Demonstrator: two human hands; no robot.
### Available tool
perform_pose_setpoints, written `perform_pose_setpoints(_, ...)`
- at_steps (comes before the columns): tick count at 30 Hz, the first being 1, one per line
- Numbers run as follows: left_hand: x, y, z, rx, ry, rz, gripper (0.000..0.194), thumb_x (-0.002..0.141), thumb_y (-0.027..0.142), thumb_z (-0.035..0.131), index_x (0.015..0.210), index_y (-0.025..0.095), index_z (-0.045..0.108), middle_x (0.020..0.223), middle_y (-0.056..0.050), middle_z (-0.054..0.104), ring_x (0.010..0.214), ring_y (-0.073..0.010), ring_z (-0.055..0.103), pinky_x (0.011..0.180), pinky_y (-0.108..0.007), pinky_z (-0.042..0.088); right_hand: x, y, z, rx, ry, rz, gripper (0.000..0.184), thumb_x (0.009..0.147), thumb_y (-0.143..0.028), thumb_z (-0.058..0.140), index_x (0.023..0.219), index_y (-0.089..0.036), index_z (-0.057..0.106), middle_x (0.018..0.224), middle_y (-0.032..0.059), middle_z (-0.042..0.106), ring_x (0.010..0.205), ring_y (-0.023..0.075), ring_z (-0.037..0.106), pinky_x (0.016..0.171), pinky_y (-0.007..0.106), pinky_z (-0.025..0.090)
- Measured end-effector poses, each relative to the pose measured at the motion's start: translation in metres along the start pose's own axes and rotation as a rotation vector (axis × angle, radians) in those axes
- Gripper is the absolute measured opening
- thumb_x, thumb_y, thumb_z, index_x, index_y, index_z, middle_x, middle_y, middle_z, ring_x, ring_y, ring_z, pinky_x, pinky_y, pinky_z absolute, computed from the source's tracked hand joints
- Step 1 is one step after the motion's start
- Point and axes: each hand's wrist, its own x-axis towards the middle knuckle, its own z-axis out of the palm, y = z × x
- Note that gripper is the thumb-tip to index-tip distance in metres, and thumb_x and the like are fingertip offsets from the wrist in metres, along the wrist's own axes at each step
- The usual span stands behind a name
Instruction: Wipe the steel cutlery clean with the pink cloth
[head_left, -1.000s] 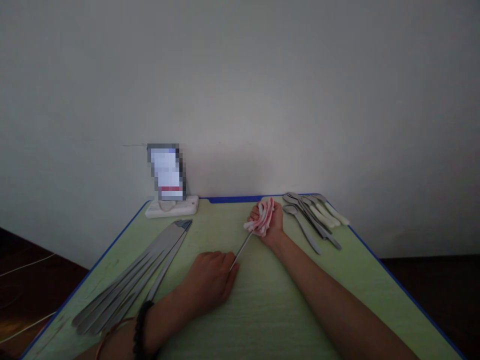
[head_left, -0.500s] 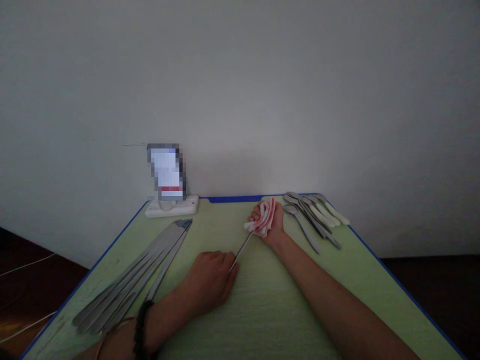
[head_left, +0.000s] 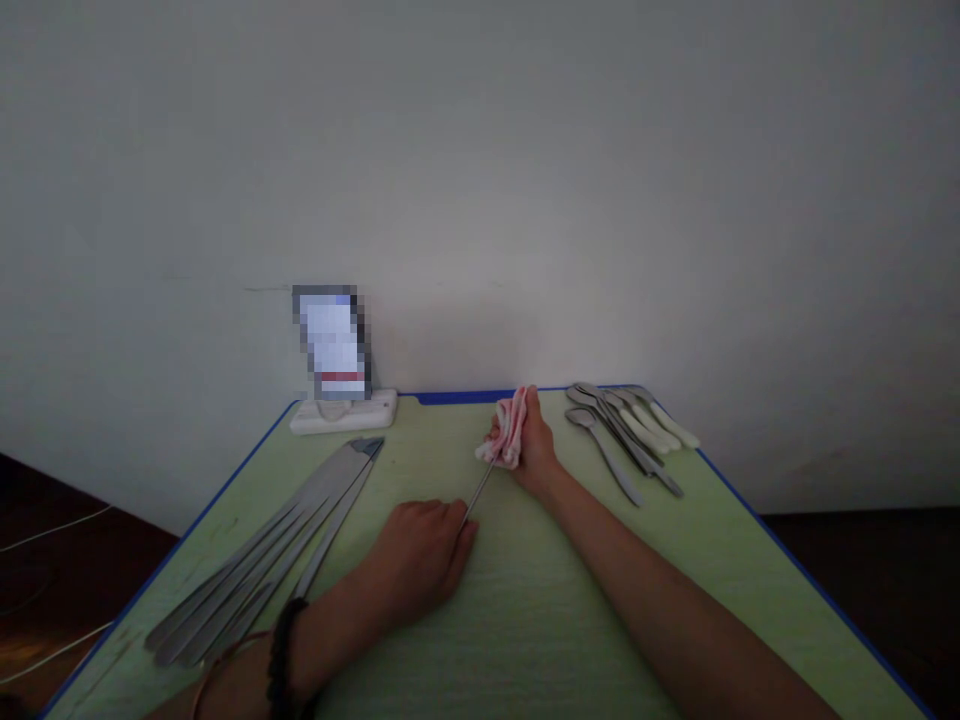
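Metal utensil [head_left: 479, 491], slender, one piece: held slanting above the middle of the table, its near end in the left hand, its far end inside the cloth.
Left hand [head_left: 427, 550]: back uppermost, fingers curled closely together around the utensil; fingertips hidden.
Right hand [head_left: 537, 452]: fingers bent about the cloth, thumb side raised; their exact grip behind the folds cannot be told.
Cloth [head_left: 509, 428], pink and white, one: bunched in the right hand.
Flat metal utensils [head_left: 266, 545], several: overlapping in a fan on the left side, near the left forearm.
Spoon [head_left: 607, 458], metal, one: lying just beside the right-hand group of cutlery.
White-handled pieces [head_left: 649, 430]: in that group, with plain metal pieces.
Device [head_left: 334, 340], screen blurred: upright on a white stand [head_left: 345, 412].
Bracelet [head_left: 280, 650], dark: on the left wrist.
Table [head_left: 525, 640]: green, blue-edged, against a pale wall [head_left: 480, 180].
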Motion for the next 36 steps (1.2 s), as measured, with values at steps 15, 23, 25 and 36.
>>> perform_pose_setpoints(15,0.000,-0.002,0.000,-0.043,-0.012,-0.045,0.033,0.094,0.029,0.027,0.088,0.015,0.056,0.078,-0.009,0.069,0.071,-0.0228,0.066,0.067,-0.034,0.049,-0.023,0.026,0.020,-0.355,0.005,-0.057,0.061,0.072,-0.076,0.038,0.073,-0.017,0.052,0.036,-0.0031,0.050,0.027,0.0117,0.046,0.028,0.021,0.035)
perform_pose_setpoints(23,0.000,-0.003,-0.003,-0.065,-0.009,-0.042,0.028,0.091,0.032,0.034,0.085,0.016,0.056,0.076,-0.008,0.068,0.071,-0.0231,0.066,0.067,-0.033,0.047,-0.014,0.026,0.014,-0.361,-0.100,-0.017,0.045,0.071,-0.062,0.059,0.072,-0.018,0.050,0.044,-0.0036,0.055,0.033,0.0103,0.048,0.033,0.020,0.038)
perform_pose_setpoints(25,0.001,-0.004,-0.003,-0.075,-0.012,-0.050,0.028,0.092,0.032,0.033,0.086,0.016,0.055,0.076,-0.007,0.069,0.070,-0.0229,0.066,0.065,-0.033,0.047,-0.013,0.023,0.014,-0.265,-0.089,0.020,0.044,0.074,-0.062,0.056,0.073,-0.018,0.050,0.044,-0.0037,0.055,0.033,0.0105,0.048,0.033,0.021,0.038)
perform_pose_setpoints(36,0.000,-0.010,-0.007,-0.229,-0.027,-0.042,0.039,0.096,0.034,0.021,0.092,0.016,0.055,0.079,-0.008,0.070,0.072,-0.0221,0.066,0.066,-0.031,0.045,-0.011,0.011,0.016,0.064,-0.100,0.157,0.034,0.088,-0.049,0.044,0.077,-0.018,0.055,0.049,-0.0030,0.055,0.039,0.0104,0.049,0.039,0.021,0.040)
